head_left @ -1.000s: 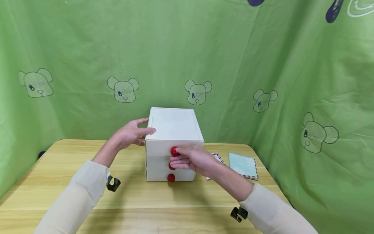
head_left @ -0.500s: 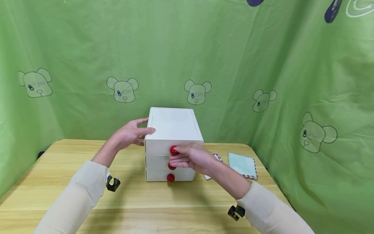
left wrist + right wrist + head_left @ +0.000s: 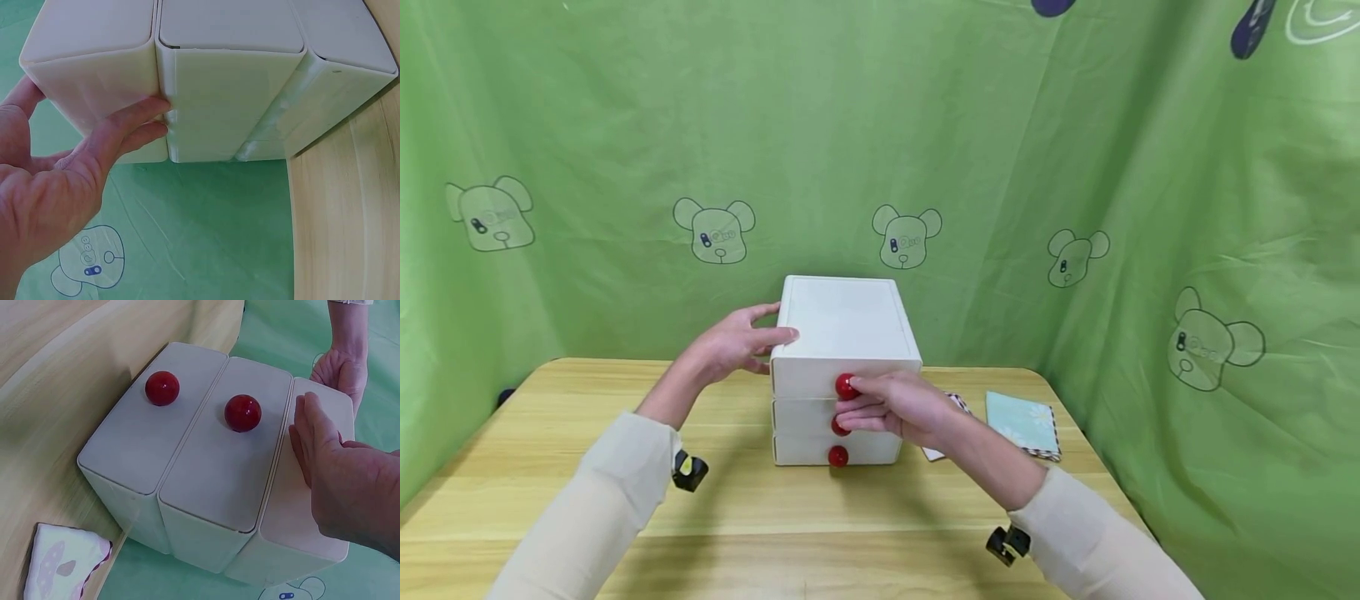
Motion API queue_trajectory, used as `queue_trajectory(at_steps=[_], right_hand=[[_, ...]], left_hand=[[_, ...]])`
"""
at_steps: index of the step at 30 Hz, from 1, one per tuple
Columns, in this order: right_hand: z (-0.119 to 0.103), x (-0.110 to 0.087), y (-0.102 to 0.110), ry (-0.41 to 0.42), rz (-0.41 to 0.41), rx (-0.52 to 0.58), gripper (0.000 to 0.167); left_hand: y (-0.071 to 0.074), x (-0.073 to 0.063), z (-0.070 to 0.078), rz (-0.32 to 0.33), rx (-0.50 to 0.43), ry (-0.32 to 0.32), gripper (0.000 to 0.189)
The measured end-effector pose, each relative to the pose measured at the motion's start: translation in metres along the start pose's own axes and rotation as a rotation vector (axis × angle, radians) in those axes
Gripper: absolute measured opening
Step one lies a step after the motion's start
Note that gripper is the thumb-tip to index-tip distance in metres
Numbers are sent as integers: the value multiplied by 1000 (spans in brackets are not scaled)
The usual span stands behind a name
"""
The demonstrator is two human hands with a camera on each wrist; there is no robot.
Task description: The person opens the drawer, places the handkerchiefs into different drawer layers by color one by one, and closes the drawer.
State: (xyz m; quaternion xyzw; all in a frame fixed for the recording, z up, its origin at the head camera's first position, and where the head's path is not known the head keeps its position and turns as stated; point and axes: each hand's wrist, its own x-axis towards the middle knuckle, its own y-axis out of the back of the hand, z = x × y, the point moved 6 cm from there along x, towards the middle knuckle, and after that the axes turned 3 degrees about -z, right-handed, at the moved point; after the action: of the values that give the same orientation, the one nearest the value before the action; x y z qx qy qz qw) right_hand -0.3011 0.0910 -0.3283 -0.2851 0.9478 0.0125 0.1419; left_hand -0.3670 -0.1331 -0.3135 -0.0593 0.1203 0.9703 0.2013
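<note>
In the head view, a white unit of stacked drawers [image 3: 850, 317] with round red knobs stands at the table's far side. My left hand [image 3: 733, 343] steadies its left side near the top, thumb resting on the top panel and fingers spread along the side wall. At the top drawer's red knob [image 3: 846, 386] my right hand [image 3: 910, 408] pinches between thumb and fingers. Its other fingers extend below, partly covering the middle knob [image 3: 840, 425]. The bottom knob [image 3: 838, 456] is free. In the right wrist view, the hand hides most of the top knob. All drawer fronts look flush.
Right of the unit, a pale blue folded cloth [image 3: 1021, 423] with a checked edge lies on the wooden table [image 3: 737, 533]. Another folded cloth [image 3: 957, 402] is partly hidden behind my right hand. A green curtain [image 3: 820, 125] with bear prints surrounds the table.
</note>
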Motion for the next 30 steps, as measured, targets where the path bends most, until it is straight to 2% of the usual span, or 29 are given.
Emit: queue_trajectory(at_steps=[9,21,30], right_hand=[[11,-2,9,-22,-92,-92,43],[40,4,22,-88,-80,-102,41],[59,13,16,-102,-72,-88,45]], left_hand=[[1,0,0,-1,-4,0,95],[1,0,0,-6,-8,-12,94],[0,0,0,-3,-10,-11,95]])
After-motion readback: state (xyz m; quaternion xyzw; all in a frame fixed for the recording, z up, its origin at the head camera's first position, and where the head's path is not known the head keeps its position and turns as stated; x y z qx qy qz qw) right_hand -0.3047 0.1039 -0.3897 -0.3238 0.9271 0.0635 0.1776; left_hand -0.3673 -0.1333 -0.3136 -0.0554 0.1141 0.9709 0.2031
